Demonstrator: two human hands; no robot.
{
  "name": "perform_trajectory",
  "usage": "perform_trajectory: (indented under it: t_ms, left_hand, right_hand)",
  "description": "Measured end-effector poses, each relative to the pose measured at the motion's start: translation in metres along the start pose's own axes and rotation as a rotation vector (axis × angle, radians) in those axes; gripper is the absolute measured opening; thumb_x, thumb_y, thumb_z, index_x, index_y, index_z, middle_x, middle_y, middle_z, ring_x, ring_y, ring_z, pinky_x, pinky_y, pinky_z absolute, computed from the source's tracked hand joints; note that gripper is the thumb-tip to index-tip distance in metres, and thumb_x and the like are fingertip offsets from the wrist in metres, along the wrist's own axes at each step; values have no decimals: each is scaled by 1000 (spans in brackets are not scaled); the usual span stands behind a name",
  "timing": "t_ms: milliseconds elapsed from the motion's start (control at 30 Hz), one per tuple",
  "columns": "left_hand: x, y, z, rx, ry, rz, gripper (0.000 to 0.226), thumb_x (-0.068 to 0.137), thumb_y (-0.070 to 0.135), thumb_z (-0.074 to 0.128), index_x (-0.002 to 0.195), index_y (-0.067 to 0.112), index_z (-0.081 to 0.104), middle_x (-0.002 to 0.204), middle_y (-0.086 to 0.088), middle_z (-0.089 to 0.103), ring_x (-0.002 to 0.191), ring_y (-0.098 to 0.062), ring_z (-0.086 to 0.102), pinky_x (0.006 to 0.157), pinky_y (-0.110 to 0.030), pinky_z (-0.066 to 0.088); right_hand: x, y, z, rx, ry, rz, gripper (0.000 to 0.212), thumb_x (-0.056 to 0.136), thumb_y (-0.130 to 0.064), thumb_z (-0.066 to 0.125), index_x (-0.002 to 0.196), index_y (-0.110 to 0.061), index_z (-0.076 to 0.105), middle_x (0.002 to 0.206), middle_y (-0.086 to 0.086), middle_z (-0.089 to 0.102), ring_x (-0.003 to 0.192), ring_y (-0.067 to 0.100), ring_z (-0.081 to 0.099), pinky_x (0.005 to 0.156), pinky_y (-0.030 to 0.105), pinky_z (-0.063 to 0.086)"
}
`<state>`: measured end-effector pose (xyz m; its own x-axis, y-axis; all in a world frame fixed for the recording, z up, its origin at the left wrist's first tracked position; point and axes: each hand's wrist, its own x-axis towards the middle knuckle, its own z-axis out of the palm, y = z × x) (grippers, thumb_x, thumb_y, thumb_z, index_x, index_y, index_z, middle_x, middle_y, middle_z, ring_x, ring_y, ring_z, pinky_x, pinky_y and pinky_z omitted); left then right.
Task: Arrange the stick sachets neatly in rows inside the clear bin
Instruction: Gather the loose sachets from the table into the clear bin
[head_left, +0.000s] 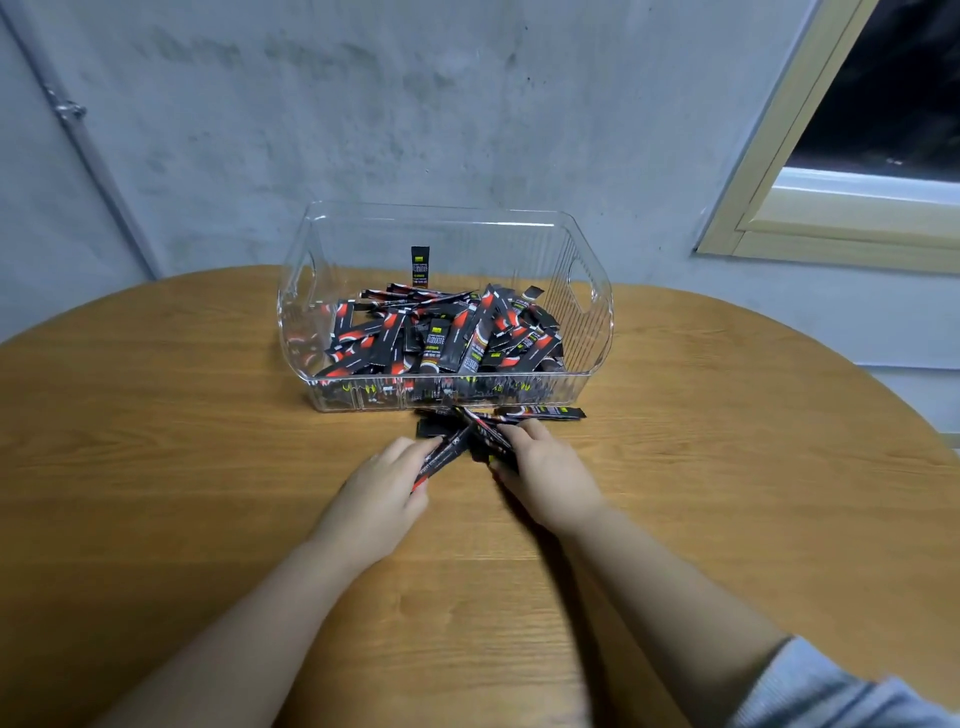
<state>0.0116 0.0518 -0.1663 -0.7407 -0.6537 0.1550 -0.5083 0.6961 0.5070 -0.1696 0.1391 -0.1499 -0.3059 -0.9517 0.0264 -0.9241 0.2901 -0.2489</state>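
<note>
Grey sleeve at the near right, and both bare forearms reach out across the round wooden tabletop. Left hand is down on the wood, its grip curled round a sachet, a black and red stick that pokes out past the fingers toward the bin. Right hand sits just beside it, fingers curled over a small bundle of sachets, pinching them together where they fan out on the tabletop. Both hands meet at that little heap, the sticks crossing each other at odd angles.

One more sachet, call it the loose stick, lies flat just beyond the right hand, near the bin's front wall.

Now the bin: clear plastic, ribbed sides, a handle cut-out at each end, standing on the tabletop straight ahead of the hands, toward the far edge. Inside, a jumbled pile of black and red sachets, lying every which way, no rows to be seen. One upright stick leans against the back wall, standing taller than the rest.

Behind it all, a grey blotchy wall, a pipe running down on the left, and a cream window frame at the upper right with dark glass.
</note>
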Motion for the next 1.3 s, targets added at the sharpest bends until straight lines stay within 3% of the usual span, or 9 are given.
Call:
perform_trajectory:
  t_ms: [167, 367, 533, 700, 800, 933, 1033, 1133, 1300]
  left_hand:
    - [0, 3, -20, -201, 76, 22, 46, 92, 15, 49, 134, 32, 43, 101, 25, 43, 78, -7, 53, 71, -34, 49]
    - [36, 9, -70, -213, 330, 81, 42, 87, 12, 49, 129, 12, 51, 101, 8, 48, 85, 2, 45, 78, -3, 33]
    - [104, 13, -91, -113, 374, -46, 45, 92, 10, 49, 136, 16, 44, 106, 3, 45, 89, -14, 50, 75, -26, 38]
    - [146, -5, -87, 154, 61, -288, 70, 92, 36, 54, 149, 20, 17, 151, -4, 25, 136, -27, 30, 109, -47, 29]
    - [131, 1, -75, 174, 267, -92, 48, 91, 36, 56, 134, 18, 48, 136, -3, 44, 132, -24, 32, 108, -44, 26]
    - [84, 14, -48, -69, 226, 424, 28, 88, 37, 53, 95, 15, 69, 93, 2, 63, 92, -10, 52, 83, -30, 43]
    - [68, 12, -22, 59, -187, 318, 61, 83, 52, 57, 135, 22, 48, 135, 7, 48, 125, -6, 38, 108, -27, 31]
    - [62, 7, -2, 251, -226, 174, 76, 87, 56, 49, 149, 27, 17, 154, 13, 18, 141, -9, 15, 116, -30, 12]
    - [59, 4, 2, 383, -91, 223, 47, 88, 35, 61, 132, 21, 52, 120, 3, 54, 111, -18, 49, 92, -33, 43]
  right_hand:
    - [1, 2, -5, 76, 46, -6, 28, 94, -21, 52, 120, -10, 56, 112, 12, 59, 102, 34, 58, 83, 37, 42]
    - [6, 6, -47, 501, 223, 66, 14, 84, -8, 65, 79, -20, 61, 65, -7, 60, 68, 14, 57, 59, 17, 39]
    - [52, -6, -96, 721, 340, 122, 31, 86, -11, 65, 62, -23, 48, 57, -9, 53, 49, -1, 53, 46, 13, 40]
    - [114, -4, -106, 729, 272, 267, 30, 86, -34, 67, 107, -15, 58, 104, 3, 68, 96, 20, 62, 73, 21, 47]
    - [108, 3, -81, 534, 298, 269, 57, 82, -42, 69, 127, -14, 48, 121, 4, 59, 115, 24, 51, 98, 38, 42]
    - [57, 14, -35, 341, 593, -134, 16, 86, -27, 59, 90, -12, 61, 87, 0, 58, 84, 16, 48, 77, 24, 35]
    - [30, 30, 0, 219, 422, -171, 25, 86, -38, 53, 96, -16, 62, 91, -3, 59, 86, 17, 51, 78, 31, 41]
    - [20, 35, 18, 28, 242, -39, 54, 80, -59, 45, 122, -27, 59, 115, -8, 60, 109, 18, 53, 97, 42, 39]
    - [21, 35, 15, -25, 192, -41, 32, 85, -43, 53, 106, -25, 68, 95, -3, 62, 87, 26, 58, 68, 40, 49]
